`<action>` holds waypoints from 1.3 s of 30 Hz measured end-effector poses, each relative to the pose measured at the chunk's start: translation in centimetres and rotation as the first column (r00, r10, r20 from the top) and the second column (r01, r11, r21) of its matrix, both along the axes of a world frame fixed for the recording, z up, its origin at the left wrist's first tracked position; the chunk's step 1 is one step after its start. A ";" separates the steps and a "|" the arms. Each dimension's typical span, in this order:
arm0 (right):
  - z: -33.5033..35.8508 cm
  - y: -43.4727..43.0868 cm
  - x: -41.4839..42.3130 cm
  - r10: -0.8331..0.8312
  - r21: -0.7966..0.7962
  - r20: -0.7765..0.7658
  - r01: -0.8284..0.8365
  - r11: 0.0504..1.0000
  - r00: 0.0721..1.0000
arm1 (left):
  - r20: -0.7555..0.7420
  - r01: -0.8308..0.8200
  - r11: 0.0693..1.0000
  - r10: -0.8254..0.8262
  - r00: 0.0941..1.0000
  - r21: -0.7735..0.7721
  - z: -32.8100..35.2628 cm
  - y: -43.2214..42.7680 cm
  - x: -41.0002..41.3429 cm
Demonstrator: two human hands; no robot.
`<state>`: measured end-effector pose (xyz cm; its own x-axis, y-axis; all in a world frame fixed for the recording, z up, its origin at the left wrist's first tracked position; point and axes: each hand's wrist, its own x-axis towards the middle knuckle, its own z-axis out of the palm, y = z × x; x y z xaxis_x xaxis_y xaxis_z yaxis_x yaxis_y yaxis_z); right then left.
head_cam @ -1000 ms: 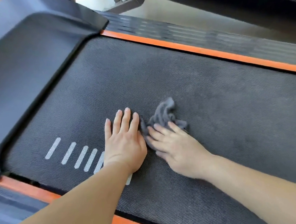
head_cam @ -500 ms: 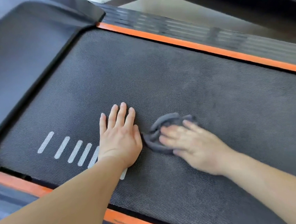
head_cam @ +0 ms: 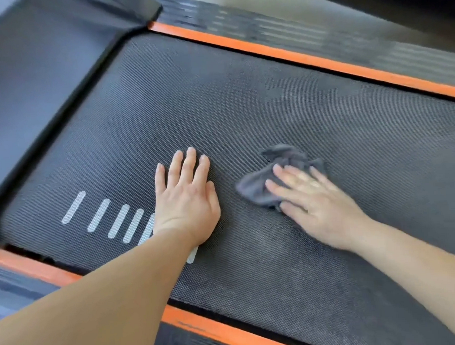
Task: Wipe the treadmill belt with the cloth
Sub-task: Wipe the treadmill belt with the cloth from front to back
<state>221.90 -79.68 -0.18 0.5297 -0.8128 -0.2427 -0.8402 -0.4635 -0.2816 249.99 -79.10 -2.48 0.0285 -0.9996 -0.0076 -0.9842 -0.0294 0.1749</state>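
The right hand's (head_cam: 316, 199) fingers lie straight and spread, pressing flat on the crumpled grey cloth (head_cam: 259, 189), which bunches out past the fingertips toward 11 o'clock. The left hand (head_cam: 185, 199), just apart at the cloth's 9 o'clock, rests flat with its fingers extended on the treadmill belt (head_cam: 270, 103). Bare belt stretches from the cloth toward 12 and 3 o'clock. Orange side strips bound it, one far (head_cam: 294, 59) and one near (head_cam: 225, 329). White stripes (head_cam: 103, 214) sit at the left hand's 9 o'clock; the dark motor cover (head_cam: 41, 63) lies at 10 o'clock.
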 end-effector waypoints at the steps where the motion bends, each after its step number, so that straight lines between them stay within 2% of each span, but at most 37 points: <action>1: 0.0 -1.0 -0.5 -0.127 -0.021 -0.030 0.127 0.992 0.991 | 0.001 0.003 1.000 -0.003 1.000 0.004 0.0 0.0 0.0; 3: -0.1 -0.3 1.2 -0.226 -0.091 -0.069 0.219 0.971 0.972 | 0.008 0.002 1.000 -0.002 1.000 0.009 -0.1 0.1 0.0; 4: -0.3 1.5 2.6 -0.159 -0.130 -0.066 0.149 0.980 0.985 | 0.011 -0.001 1.000 0.001 1.000 0.008 -0.1 0.1 0.1; 5: -0.5 3.8 4.0 -0.014 -0.148 -0.051 0.006 0.989 0.999 | 0.008 -0.003 1.000 0.003 1.000 0.008 -0.1 0.1 0.1; 7: -1.0 8.2 5.4 0.311 -0.124 0.019 -0.307 0.944 0.950 | 0.000 0.002 1.000 -0.002 1.000 0.012 0.1 0.1 0.0; 9: -0.8 8.0 4.5 0.421 -0.043 0.069 -0.418 0.907 0.905 | 0.004 0.003 1.000 -0.003 1.000 0.013 0.0 0.1 0.1; 10: -0.9 6.6 3.6 0.391 -0.059 0.083 -0.387 0.920 0.916 | 0.003 0.001 1.000 -0.001 1.000 0.007 0.0 0.1 0.1; 11: -0.9 5.1 2.7 0.290 -0.044 0.099 -0.287 0.957 0.952 | 0.002 -0.002 1.000 0.002 1.000 0.000 0.0 0.1 0.1; 12: -0.7 3.6 1.8 0.143 -0.018 0.102 -0.142 0.990 0.984 | 0.003 -0.003 1.000 0.003 1.000 -0.001 0.0 0.1 0.1; 14: -0.2 1.4 0.1 -0.108 0.030 0.025 0.107 0.994 0.994 | 0.005 -0.002 1.000 0.002 1.000 0.008 0.0 0.2 0.0; 16: -0.2 1.3 0.5 -0.221 -0.014 -0.049 0.221 0.975 0.974 | 0.006 -0.006 1.000 0.006 1.000 0.013 0.0 0.2 0.0; 17: -0.2 2.0 1.6 -0.232 -0.061 -0.075 0.228 0.972 0.970 | 0.005 -0.008 1.000 0.008 1.000 0.013 0.0 0.1 0.0; 19: -0.2 4.7 4.0 -0.081 -0.135 -0.067 0.072 0.988 0.994 | -0.006 -0.013 1.000 0.013 1.000 0.013 -0.1 0.1 0.0; 21: -0.9 8.0 5.7 0.217 -0.150 -0.001 -0.214 0.965 0.976 | -0.007 -0.019 1.000 0.019 1.000 0.011 -0.1 0.1 0.0; 22: -0.9 9.0 5.8 0.323 -0.098 0.017 -0.320 0.942 0.946 | -0.006 -0.021 1.000 0.021 1.000 0.015 0.0 0.1 0.0; 24: -0.5 8.0 4.1 0.406 -0.007 0.057 -0.406 0.914 0.912 | -0.010 -0.020 0.999 0.020 1.000 0.026 0.1 0.0 0.0; 25: -0.4 7.0 3.2 0.379 0.004 0.070 -0.381 0.925 0.923 | -0.012 -0.021 0.999 0.021 1.000 0.026 0.1 0.0 0.0; 27: 0.5 4.8 1.4 0.181 0.060 0.072 -0.185 0.981 0.981 | -0.018 -0.019 1.000 0.019 1.000 0.022 0.2 0.0 0.0; 29: 1.4 3.1 0.2 0.007 0.124 -0.033 -0.003 0.992 0.999 | -0.022 -0.010 1.000 0.011 1.000 0.024 0.0 0.0 0.1; 31: 1.8 3.1 0.6 -0.027 0.152 -0.141 0.048 0.987 0.990 | -0.022 -0.006 1.000 0.007 1.000 0.028 0.0 0.2 0.2; 33: 2.2 3.6 1.9 -0.091 0.157 -0.184 0.121 0.980 0.979 | -0.025 0.000 0.999 0.000 1.000 0.035 0.2 0.2 0.1; 37: 2.6 5.3 5.9 -0.312 0.196 -0.123 0.331 0.923 0.942 | -0.038 0.022 0.998 -0.020 0.999 0.051 0.8 0.3 0.1; 39: 2.3 7.9 8.7 -0.346 0.151 -0.094 0.357 0.922 0.934 | -0.055 0.048 0.995 -0.043 0.998 0.092 1.2 0.1 0.5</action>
